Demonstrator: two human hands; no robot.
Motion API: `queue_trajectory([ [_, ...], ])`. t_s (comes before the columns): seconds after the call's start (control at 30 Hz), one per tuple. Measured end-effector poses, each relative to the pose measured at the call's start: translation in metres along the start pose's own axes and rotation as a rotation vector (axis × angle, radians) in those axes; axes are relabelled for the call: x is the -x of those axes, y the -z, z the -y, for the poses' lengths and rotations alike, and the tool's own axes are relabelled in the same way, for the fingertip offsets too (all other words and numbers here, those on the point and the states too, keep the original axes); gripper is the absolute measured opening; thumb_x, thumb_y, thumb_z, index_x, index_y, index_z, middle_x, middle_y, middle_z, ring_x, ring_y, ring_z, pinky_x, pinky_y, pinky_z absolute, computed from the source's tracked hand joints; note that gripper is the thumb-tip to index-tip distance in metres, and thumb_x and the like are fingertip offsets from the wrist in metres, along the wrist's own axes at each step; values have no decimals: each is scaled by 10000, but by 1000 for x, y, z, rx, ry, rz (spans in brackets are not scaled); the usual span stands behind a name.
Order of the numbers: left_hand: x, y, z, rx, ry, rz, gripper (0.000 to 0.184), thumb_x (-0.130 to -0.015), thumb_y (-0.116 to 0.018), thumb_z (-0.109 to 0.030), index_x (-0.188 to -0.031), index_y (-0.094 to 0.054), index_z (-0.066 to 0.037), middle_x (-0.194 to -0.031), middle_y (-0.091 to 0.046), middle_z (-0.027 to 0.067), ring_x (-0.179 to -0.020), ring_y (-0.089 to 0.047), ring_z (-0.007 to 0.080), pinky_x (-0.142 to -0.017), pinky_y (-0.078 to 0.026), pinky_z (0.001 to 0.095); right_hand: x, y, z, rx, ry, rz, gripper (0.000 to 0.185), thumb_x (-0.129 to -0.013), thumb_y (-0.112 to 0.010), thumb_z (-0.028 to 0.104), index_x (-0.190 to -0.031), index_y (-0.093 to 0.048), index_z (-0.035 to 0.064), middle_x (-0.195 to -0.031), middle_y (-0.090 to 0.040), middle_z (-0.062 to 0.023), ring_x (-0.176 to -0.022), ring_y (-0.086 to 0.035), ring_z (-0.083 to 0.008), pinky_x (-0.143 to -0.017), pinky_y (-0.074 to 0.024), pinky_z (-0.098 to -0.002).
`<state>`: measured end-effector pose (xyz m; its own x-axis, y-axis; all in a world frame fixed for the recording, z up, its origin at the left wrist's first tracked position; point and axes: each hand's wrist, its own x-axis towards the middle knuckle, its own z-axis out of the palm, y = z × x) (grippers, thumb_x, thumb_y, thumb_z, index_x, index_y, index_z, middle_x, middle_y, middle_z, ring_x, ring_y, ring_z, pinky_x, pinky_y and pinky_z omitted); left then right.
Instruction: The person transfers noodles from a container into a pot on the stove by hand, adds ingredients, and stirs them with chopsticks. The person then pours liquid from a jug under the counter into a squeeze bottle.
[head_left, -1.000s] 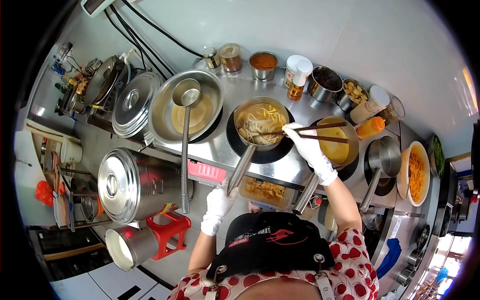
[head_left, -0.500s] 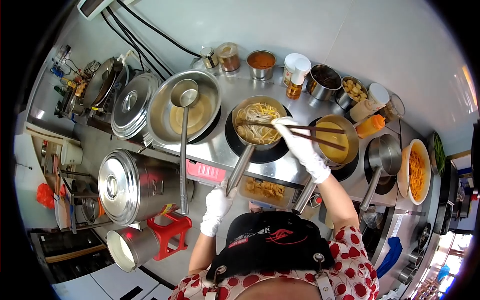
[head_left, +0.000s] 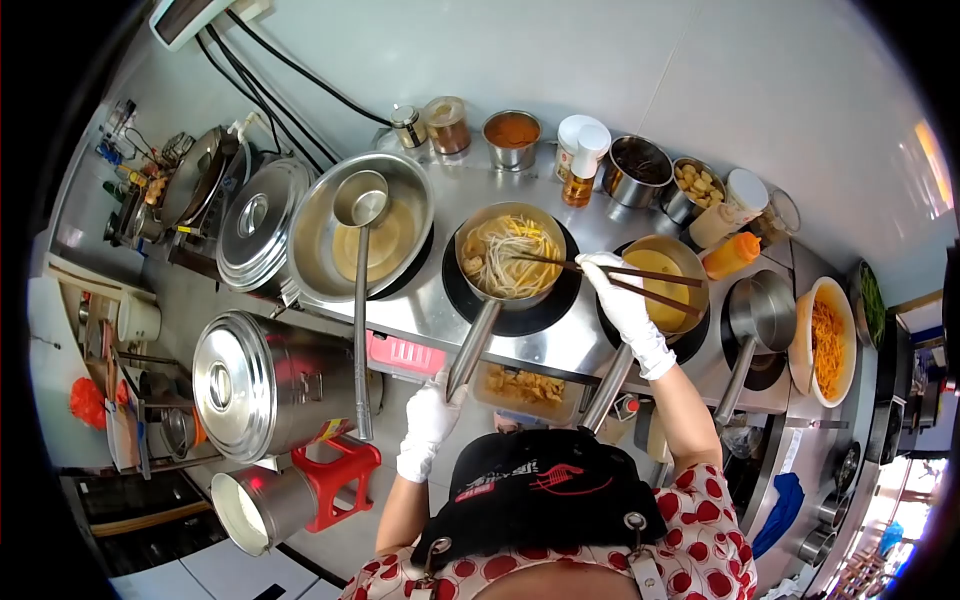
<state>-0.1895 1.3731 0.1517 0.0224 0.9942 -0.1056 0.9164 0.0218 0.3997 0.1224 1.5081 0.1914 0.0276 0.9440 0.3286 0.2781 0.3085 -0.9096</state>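
Observation:
My left hand [head_left: 432, 412], in a white glove, is closed round the handle of a steel saucepan [head_left: 472, 345] on a black hob plate. Pale noodles [head_left: 512, 262] and yellow strips lie in the broth inside it. Gloved as well, my right hand [head_left: 618, 300] grips a pair of long dark chopsticks [head_left: 640, 283], whose tips reach into the noodles. Just beyond that hand, a second saucepan [head_left: 690, 262] holds yellow liquid, and its handle points toward me.
Left of the noodles stands a wide steel basin [head_left: 312, 265] with a long ladle [head_left: 362, 300]. Seasoning containers, among them an orange-topped bottle [head_left: 732, 256], line the wall. An unused saucepan [head_left: 765, 310] and a bowl of orange shreds [head_left: 828, 338] sit right. A lidded stockpot [head_left: 300, 390] stands lower left.
My right hand and the chopsticks have moved right, toward the pan's right side. The noodles have shifted, showing more broth at the left. My left hand keeps hold of the handle.

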Motion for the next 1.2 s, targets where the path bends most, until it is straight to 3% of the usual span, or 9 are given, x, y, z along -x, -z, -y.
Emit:
queue_trajectory([
  [0.37, -4, 5, -7, -9, 0, -17, 507, -857, -641, -386, -1206, -589, -22, -817, -665, 213, -730, -658, 354, -661, -527, 409, 16, 23, 24, -110, 51, -178, 76, -881, -619, 16, -933, -656, -27, -944, -678, -105, -875, -636, -185, -811, -495, -282],
  [0.5, -3, 7, -9, -39, -31, -7, 562, -825, -662, -381, -1243, -561, -19, -835, -668, 204, -725, -661, 345, -660, -530, 400, 31, 37, 32, -267, -105, -280, 101, -903, -578, 7, -960, -655, -26, -949, -674, -76, -889, -622, -157, -819, -491, -280],
  [0.63, -2, -3, 0, -22, -15, 47, 655, -771, -727, -347, -1317, -515, -54, -835, -667, 206, -761, -661, 358, -678, -526, 405, 49, 48, 4, -383, -255, -355, 186, -956, -542, 103, -993, -660, -37, -974, -675, -85, -868, -645, -152, -824, -513, -264],
  [0.8, -9, -3, 15, 67, -21, 4, 580, -734, -706, -244, -1254, -568, -26, -800, -663, 209, -740, -666, 333, -689, -532, 388, 62, 58, -8, -458, -338, -391, 215, -964, -542, 133, -1003, -656, -44, -966, -678, -93, -871, -651, -159, -819, -528, -278],
  [0.93, -12, -2, 25, 98, -112, -58, 550, -748, -697, -232, -1246, -574, -34, -805, -665, 198, -733, -664, 339, -672, -529, 396, 68, 64, -10, -464, -344, -411, 221, -969, -533, 142, -998, -658, -37, -962, -675, -92, -868, -653, -163, -820, -528, -279],
  [1.03, -10, 3, 12, 18, -16, -16, 537, -751, -699, -226, -1240, -578, -40, -817, -669, 190, -740, -665, 340, -678, -529, 390, 77, 70, -8, -521, -349, -412, 238, -979, -521, 158, -1003, -633, -51, -989, -665, -133, -893, -657, -219, -802, -568, -337],
  [1.1, -8, 8, 6, 89, 31, 23, 556, -787, -691, -267, -1277, -556, -41, -909, -663, 228, -814, -675, 330, -726, -521, 365, 84, 73, -4, -543, -332, -412, 239, -977, -529, 170, -1018, -628, -44, -992, -664, -139, -903, -654, -226, -808, -565, -351],
  [1.17, -10, 2, 13, 63, -87, -89, 561, -809, -703, -272, -1279, -544, -12, -944, -671, 206, -818, -679, 312, -742, -518, 356, 88, 84, 11, -558, -297, -502, 199, -970, -526, 115, -1015, -628, -50, -990, -667, -133, -865, -660, -206, -790, -564, -319],
  [1.2, -11, 1, 12, 121, 3, -80, 546, -839, -700, -259, -1280, -533, 16, -985, -663, 182, -849, -673, 290, -762, -511, 355, 88, 92, 17, -513, -217, -537, 184, -965, -525, 95, -1018, -629, -47, -1001, -666, -133, -887, -655, -209, -810, -555, -323],
])
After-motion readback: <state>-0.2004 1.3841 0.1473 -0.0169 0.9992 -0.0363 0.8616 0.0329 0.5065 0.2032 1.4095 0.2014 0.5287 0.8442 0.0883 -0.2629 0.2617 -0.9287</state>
